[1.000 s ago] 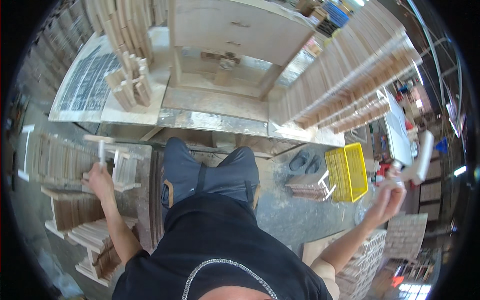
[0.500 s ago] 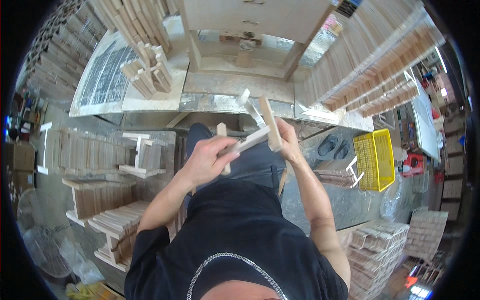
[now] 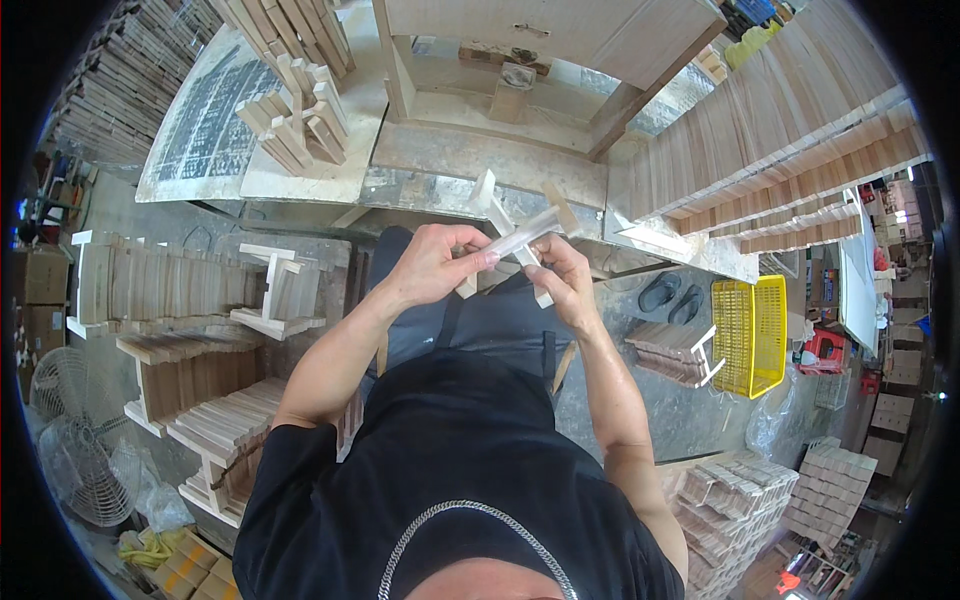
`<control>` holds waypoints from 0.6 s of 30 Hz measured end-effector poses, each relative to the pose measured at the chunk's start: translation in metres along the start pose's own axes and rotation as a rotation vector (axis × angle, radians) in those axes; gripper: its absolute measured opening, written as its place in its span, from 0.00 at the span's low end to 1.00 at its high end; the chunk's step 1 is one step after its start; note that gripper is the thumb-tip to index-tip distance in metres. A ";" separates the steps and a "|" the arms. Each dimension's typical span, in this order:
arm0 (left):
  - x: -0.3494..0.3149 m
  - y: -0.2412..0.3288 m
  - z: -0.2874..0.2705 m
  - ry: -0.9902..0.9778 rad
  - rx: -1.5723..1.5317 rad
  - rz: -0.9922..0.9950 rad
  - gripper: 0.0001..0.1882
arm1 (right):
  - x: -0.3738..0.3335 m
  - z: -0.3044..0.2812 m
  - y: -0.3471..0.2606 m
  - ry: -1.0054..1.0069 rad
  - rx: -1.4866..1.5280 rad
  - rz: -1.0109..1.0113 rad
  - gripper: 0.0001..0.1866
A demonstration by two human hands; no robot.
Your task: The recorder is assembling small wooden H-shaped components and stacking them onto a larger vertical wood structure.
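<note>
Over my lap, just in front of the workbench, I hold a small frame of pale wooden bars [image 3: 523,236] between both hands. One bar slants up to the right and is blurred at its far end. My left hand [image 3: 432,264] pinches its near left end between thumb and fingers. My right hand [image 3: 563,278] grips the frame on the other side, its thumb on a short bar. Another pale wooden piece [image 3: 484,192] shows just beyond, at the bench edge; whether it is joined to the frame I cannot tell.
Upright wooden sticks [image 3: 298,120] stand on the bench [image 3: 450,150] at left, before a wooden box structure [image 3: 560,40]. Rows of wooden parts [image 3: 770,120] line its right. Stacked frames [image 3: 180,285] sit left of me. A yellow crate [image 3: 750,335] and slippers [image 3: 672,298] lie right.
The wooden frame has turned in my hands and moved slightly forward. My left hand has shifted up and right; my right hand now holds it lower.
</note>
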State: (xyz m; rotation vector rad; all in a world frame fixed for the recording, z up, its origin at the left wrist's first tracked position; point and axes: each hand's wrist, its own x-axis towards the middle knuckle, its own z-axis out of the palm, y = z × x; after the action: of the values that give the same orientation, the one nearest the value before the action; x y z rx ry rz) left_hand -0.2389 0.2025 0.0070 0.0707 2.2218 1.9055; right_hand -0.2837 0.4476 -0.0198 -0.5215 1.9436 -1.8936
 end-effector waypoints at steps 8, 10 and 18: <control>0.016 -0.011 -0.015 -0.063 0.127 0.096 0.14 | 0.018 0.007 0.011 -0.014 0.241 0.039 0.07; 0.021 -0.014 -0.019 -0.078 0.092 0.014 0.14 | 0.022 0.008 0.014 -0.030 0.265 0.038 0.07; 0.049 -0.012 -0.039 -0.162 -0.185 -0.296 0.14 | 0.058 0.009 0.019 0.062 0.371 0.059 0.02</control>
State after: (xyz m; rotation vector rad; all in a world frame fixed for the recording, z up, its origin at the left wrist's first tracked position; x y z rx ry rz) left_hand -0.2927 0.1717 -0.0058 -0.1219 1.8290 1.8583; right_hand -0.3290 0.4108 -0.0397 -0.2948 1.5657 -2.1845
